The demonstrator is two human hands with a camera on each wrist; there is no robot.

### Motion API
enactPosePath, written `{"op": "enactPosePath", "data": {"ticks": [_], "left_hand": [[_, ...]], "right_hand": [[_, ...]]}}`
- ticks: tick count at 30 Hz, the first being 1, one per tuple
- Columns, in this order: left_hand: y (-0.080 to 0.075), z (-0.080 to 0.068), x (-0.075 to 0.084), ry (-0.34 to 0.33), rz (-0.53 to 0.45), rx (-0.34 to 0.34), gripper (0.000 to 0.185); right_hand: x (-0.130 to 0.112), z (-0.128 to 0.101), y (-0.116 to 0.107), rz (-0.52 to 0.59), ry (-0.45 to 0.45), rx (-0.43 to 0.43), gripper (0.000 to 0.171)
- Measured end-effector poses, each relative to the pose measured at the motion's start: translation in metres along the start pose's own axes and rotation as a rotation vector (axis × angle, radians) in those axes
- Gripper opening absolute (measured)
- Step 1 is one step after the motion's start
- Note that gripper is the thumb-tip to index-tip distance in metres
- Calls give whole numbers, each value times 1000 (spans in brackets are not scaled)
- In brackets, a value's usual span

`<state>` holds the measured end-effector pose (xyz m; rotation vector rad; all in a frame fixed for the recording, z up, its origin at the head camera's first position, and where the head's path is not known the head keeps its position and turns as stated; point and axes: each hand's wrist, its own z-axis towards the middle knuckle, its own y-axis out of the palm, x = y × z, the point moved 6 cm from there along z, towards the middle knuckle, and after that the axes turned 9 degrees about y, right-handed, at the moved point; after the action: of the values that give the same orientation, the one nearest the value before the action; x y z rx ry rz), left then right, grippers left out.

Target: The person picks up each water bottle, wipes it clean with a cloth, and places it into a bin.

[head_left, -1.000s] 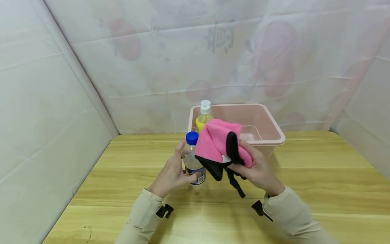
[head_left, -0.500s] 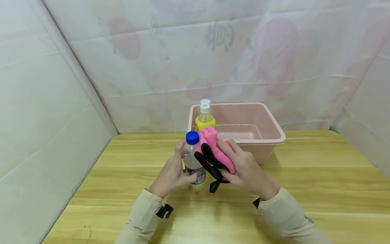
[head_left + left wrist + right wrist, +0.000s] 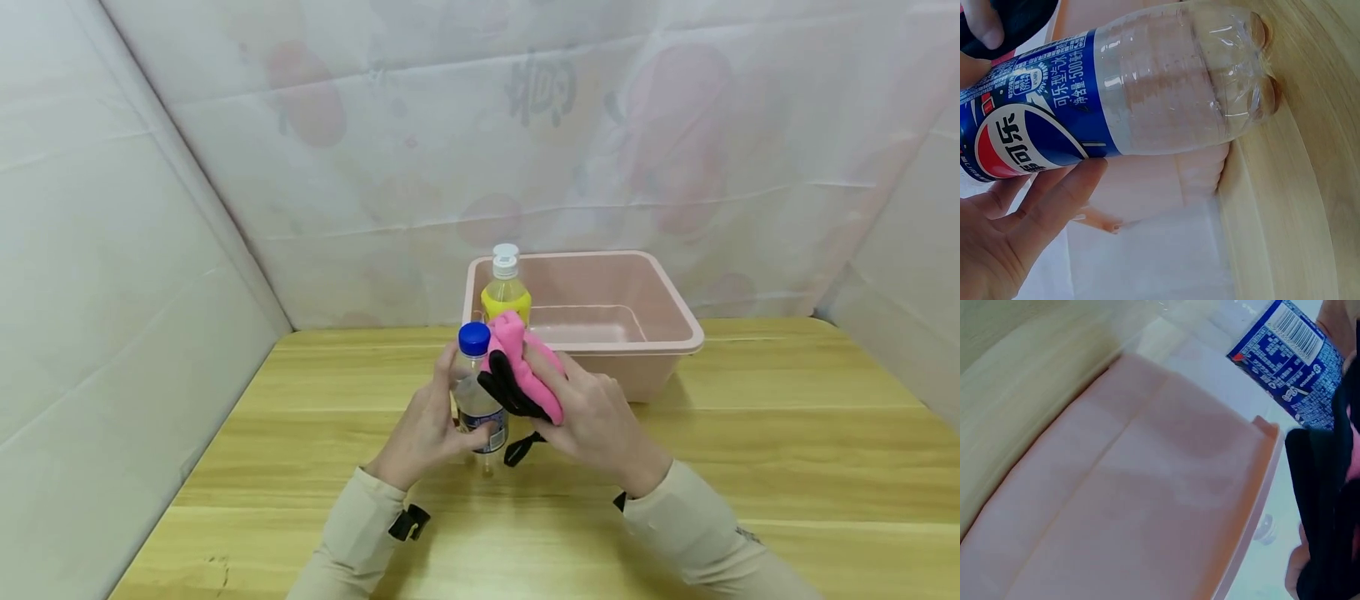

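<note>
– Counted: 2 bottles, 1 cloth, 1 pink tub (image 3: 678, 333) on desk (image 3: 787, 467).
– Left hand (image 3: 427, 429) grip curled round blue-capped bottle (image 3: 475, 392); right hand (image 3: 596, 417) grip pressing pink cloth (image 3: 525, 375) against it. Yellow bottle (image 3: 506, 287) behind.

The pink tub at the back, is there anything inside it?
The pink tub shows bare inner walls and a bare patch of floor. Its near left corner is hidden behind the yellow bottle, the pink cloth and the right hand, so that part cannot be checked.
</note>
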<state>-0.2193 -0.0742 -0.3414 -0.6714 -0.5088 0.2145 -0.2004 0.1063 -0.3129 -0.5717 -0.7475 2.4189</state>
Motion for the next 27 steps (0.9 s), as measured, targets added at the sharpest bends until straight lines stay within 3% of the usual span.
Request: {"op": "enactPosePath", "data": {"ticks": [5,12,16,20,27], "left_hand": [[1,2,0,-35,-31,-30,106],[6,3,-3,-73,-104,-104,101],[8,3,-4,-73,-115,-111,99],[7,2,-4,-91,-111,-110,100],[5,1,-5,-109,-118,-113,101]], "right_hand": [[0,2,-7,-38,-24,78,41],[7,0,-9,-77,-29,-15,38],[9,-6,1,-170,-97,-142,32],[10,-17,21,-284,-156,-341,32],[7,-36,49,-375,-96,-647,24]]}}
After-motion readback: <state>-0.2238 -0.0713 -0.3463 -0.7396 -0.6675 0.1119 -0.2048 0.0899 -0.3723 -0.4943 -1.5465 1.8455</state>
